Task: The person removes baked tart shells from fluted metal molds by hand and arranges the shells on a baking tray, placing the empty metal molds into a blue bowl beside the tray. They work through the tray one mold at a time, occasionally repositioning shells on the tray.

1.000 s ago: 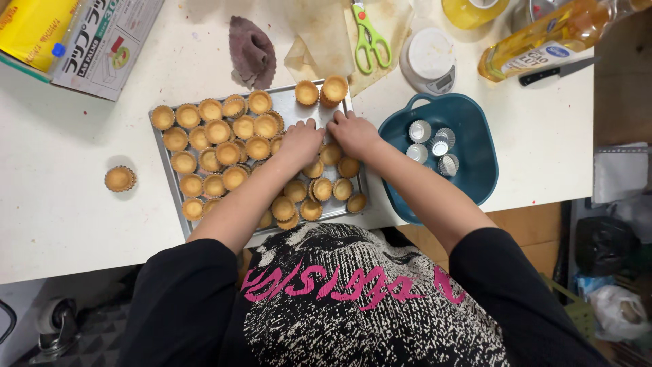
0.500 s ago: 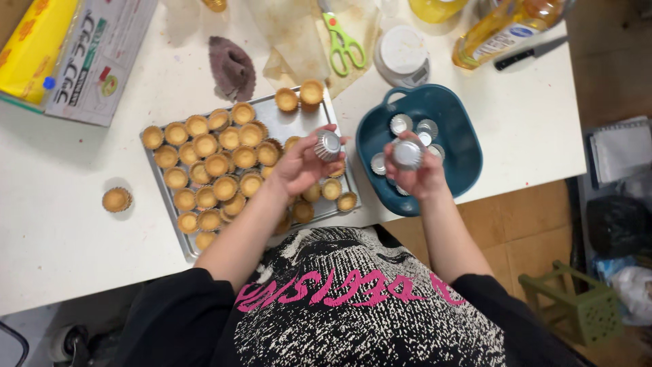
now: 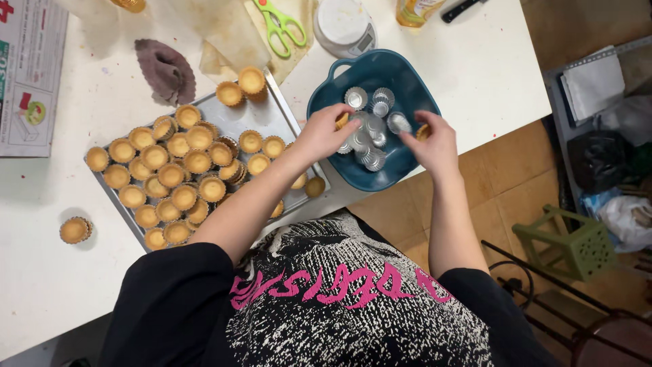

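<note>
Teal bowl (image 3: 401, 75) is sitting at the table's near edge, and both hands are hovering over it, meeting above a heap of small fluted metal moulds (image 3: 372, 129). Left hand (image 3: 324, 132) is coming in from the bowl's nine o'clock side, fingers curled and pinching a small golden tart shell (image 3: 341, 120) at the fingertips, with that shell lying just inside the rim and the moulds sitting right beside it toward three o'clock. Right hand (image 3: 433, 141) is working from the bowl's four o'clock side, fingers closed around another golden shell (image 3: 423, 131) that is peeking out at the hand's upper edge; the nearest shiny mould is lying just off its fingertips at about ten o'clock. Neither hand is spreading open; each is clamping its own pastry. Off at nine o'clock from the left hand, the metal baking tray (image 3: 272, 115) is carrying a crowd of baked tart shells (image 3: 173, 170), packed together on its left half, with a couple more standing at the tray's top corner. One lone tart (image 3: 75, 230) is sitting on the white table (image 3: 489, 61) beyond the tray's left edge. Up at twelve o'clock from the bowl, green-handled scissors (image 3: 280, 26) are lying on brown paper beside a white kitchen scale (image 3: 344, 26), and a crumpled purplish cloth (image 3: 164, 68) is resting above the tray.
</note>
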A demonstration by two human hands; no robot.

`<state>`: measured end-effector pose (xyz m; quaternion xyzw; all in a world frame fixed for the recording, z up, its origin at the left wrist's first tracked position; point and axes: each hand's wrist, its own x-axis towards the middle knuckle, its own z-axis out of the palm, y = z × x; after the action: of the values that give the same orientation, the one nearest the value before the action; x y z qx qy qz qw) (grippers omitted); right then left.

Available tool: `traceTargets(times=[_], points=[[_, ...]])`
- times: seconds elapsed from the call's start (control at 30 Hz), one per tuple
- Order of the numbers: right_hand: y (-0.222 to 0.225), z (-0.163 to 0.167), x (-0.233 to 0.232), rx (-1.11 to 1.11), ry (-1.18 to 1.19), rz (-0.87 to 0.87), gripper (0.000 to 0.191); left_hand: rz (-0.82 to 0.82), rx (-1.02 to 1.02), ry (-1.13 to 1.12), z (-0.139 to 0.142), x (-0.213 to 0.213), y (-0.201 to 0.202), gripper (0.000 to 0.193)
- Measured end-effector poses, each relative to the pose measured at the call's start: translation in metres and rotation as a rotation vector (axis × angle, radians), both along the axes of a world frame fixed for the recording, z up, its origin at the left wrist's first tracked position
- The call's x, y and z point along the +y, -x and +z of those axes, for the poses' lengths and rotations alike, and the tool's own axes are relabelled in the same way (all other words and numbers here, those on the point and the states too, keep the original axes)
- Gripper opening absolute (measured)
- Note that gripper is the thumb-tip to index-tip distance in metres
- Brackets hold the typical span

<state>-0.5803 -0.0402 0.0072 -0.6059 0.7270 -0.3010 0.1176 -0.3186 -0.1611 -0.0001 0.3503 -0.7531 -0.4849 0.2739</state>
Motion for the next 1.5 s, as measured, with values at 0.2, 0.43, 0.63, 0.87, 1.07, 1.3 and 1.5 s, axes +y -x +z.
traceTargets(times=[0.2, 0.43, 0.63, 0.87, 1.07, 1.3, 1.5], points=[[-0.049, 0.009, -0.018, -0.568, -0.298, 0.01, 0.042, 0.128, -0.088, -0.094, -0.024, 0.004, -0.067, 0.046], [-0.151, 0.027, -0.108, -0.285, -0.303, 0.465, 0.051, 0.425, -0.296, 0.109, -0.035, -0.025, -0.191, 0.065], [-0.227, 0.036, -0.185, -0.058, -0.139, 0.805, 0.055, 0.447, -0.484, 0.189, -0.05, -0.079, -0.236, 0.073], [-0.298, 0.0, -0.254, 0.674, -0.162, 0.947, 0.049, 0.365, -0.627, 0.045, -0.069, -0.111, -0.221, 0.061], [-0.307, -0.048, -0.264, 0.818, -0.19, 0.909, 0.031, 0.312, -0.756, 0.144, -0.083, -0.114, -0.216, 0.049], [-0.316, -0.056, -0.267, 0.843, -0.261, 0.88, 0.038, 0.283, -0.785, 0.217, -0.089, -0.111, -0.217, 0.05], [-0.315, -0.009, -0.257, 0.644, -0.131, 0.862, 0.046, 0.293, -0.698, 0.205, -0.09, -0.108, -0.224, 0.061]])
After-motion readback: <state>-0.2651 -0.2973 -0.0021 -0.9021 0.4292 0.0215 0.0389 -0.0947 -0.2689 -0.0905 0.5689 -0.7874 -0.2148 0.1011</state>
